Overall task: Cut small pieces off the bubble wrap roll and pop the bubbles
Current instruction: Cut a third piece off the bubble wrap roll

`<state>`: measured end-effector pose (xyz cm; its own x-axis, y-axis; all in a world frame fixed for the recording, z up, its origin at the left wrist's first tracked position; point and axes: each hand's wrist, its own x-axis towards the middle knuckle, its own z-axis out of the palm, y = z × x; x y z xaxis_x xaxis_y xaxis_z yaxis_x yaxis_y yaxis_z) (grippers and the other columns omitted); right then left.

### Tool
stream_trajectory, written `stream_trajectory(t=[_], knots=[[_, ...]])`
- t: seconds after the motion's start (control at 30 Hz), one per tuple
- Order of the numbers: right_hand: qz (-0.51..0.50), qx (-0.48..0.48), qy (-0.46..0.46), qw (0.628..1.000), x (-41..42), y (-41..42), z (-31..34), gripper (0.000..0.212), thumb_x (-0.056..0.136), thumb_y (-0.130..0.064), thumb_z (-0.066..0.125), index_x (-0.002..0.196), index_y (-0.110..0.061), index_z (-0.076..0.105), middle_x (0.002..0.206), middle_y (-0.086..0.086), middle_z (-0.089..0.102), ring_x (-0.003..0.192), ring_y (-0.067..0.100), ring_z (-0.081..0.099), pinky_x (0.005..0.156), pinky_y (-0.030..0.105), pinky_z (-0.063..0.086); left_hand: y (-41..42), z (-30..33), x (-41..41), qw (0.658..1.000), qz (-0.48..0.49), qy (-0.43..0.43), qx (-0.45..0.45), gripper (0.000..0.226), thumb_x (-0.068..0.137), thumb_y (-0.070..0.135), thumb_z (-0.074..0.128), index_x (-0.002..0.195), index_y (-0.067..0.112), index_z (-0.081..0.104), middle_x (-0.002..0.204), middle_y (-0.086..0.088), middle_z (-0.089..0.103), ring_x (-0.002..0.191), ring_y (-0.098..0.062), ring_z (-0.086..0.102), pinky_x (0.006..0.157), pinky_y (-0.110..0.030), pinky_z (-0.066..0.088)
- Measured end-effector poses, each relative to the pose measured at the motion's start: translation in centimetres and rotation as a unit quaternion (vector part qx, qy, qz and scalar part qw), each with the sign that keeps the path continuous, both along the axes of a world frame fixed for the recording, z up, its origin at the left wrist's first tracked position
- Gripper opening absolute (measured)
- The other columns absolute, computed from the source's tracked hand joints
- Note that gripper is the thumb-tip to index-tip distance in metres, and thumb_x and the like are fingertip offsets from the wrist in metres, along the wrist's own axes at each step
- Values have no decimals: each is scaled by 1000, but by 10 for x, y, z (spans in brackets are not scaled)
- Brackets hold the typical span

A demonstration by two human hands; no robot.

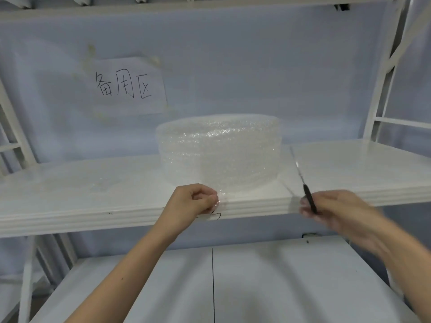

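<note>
A roll of clear bubble wrap (219,152) is seen standing on a white shelf (93,194), near its front edge and roughly at the centre of the view. A loose flap of the wrap is drawn forward from the foot of the roll to the shelf's lip, where it is pinched by the left hand (198,199), the fingers (210,198) curled round the film; it is probably held this way so that the sheet is kept taut and steady for a cut. To the right, a pair of scissors (303,180) with dark handles is gripped by the right hand (331,208), the blades pointed up and away over the shelf, just beside the roll but apart from it. The right hand is blurred, so the exact lie of its fingers cannot be told, nor whether the blades are parted. No cut piece is visible in the hands, so the cutting is judged not yet begun. Behind the roll, a paper sign (128,86) with handwritten characters is fixed to a pale blue backing. Below the shelf, a lower white surface (268,287) is seen between the forearms.
</note>
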<state>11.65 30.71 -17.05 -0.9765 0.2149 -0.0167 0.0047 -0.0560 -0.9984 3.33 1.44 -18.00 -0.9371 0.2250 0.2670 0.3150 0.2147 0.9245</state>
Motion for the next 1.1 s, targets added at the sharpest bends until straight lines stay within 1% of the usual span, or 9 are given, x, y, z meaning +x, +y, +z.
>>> stream_trajectory(t=[0.07, 0.13, 0.3, 0.37, 0.43, 0.63, 0.77, 0.97, 1.1], knots=[[61, -99, -12, 993, 9, -29, -23, 8, 82, 0, 63, 79, 7, 65, 73, 14, 64, 56, 15, 69, 55, 18, 57, 2, -2, 1, 1000, 2, -2, 4, 5, 87, 9, 70, 90, 7, 74, 86, -23, 74, 76, -20, 70, 82, -29, 59], [110, -134, -25, 984, 14, -55, -37, 19, 71, -12, 68, 76, 6, 65, 69, 15, 63, 55, 19, 66, 54, 23, 58, 2, -3, 2, 1000, 12, -8, 14, 6, 88, 8, 68, 90, 6, 74, 85, -21, 75, 79, -19, 72, 79, -26, 59], [213, -114, -36, 970, 13, -96, -56, 26, 74, -14, 71, 89, 7, 67, 73, 13, 61, 67, 19, 65, 62, 26, 58, 0, -1, 6, 999, 44, -4, 24, 12, 91, 7, 65, 90, -2, 73, 74, -12, 72, 63, -6, 69, 64, -16, 55], [227, -102, -40, 968, 9, -106, -68, 11, 85, -7, 68, 83, 4, 65, 78, 14, 55, 66, 18, 61, 62, 27, 56, 0, -1, 6, 998, 53, 0, 21, 12, 91, 7, 66, 88, -2, 74, 73, -12, 71, 62, -9, 67, 66, -19, 58], [222, -98, -50, 969, 5, -112, -80, 18, 90, -3, 62, 72, -2, 62, 81, 13, 52, 61, 19, 58, 57, 29, 53, 1, -1, 5, 998, 62, 0, 19, 11, 90, 7, 66, 87, 0, 74, 72, -10, 72, 63, -12, 66, 69, -22, 58], [231, -101, -75, 965, -3, -120, -93, 42, 79, -44, 70, 57, -12, 53, 75, 9, 53, 56, 23, 54, 51, 33, 48, -1, -2, 2, 995, 93, -4, 16, 12, 87, 11, 71, 80, 2, 74, 67, -7, 73, 55, -9, 64, 68, -25, 58], [248, -75, -56, 964, -12, -126, -91, 40, 75, -49, 61, 58, -13, 55, 78, 9, 55, 59, 23, 55, 52, 34, 49, -3, -2, 3, 996, 87, -7, 16, 11, 87, 11, 71, 79, 3, 73, 61, -3, 71, 53, -7, 64, 65, -22, 58], [291, -58, -16, 955, -34, -135, -81, 46, 73, -59, 63, 64, -15, 55, 78, 5, 57, 61, 22, 56, 56, 34, 50, -5, -2, 6, 997, 69, -10, 25, 10, 88, 10, 70, 83, 1, 74, 71, -12, 73, 57, -8, 63, 69, -24, 59], [305, -44, 0, 951, -44, -138, -75, 51, 69, -64, 63, 67, -14, 52, 78, 3, 56, 62, 21, 56, 56, 33, 50, -7, -2, 5, 998, 58, -15, 35, 11, 89, 8, 68, 82, 0, 72, 63, -3, 71, 55, -7, 62, 66, -22, 58]])
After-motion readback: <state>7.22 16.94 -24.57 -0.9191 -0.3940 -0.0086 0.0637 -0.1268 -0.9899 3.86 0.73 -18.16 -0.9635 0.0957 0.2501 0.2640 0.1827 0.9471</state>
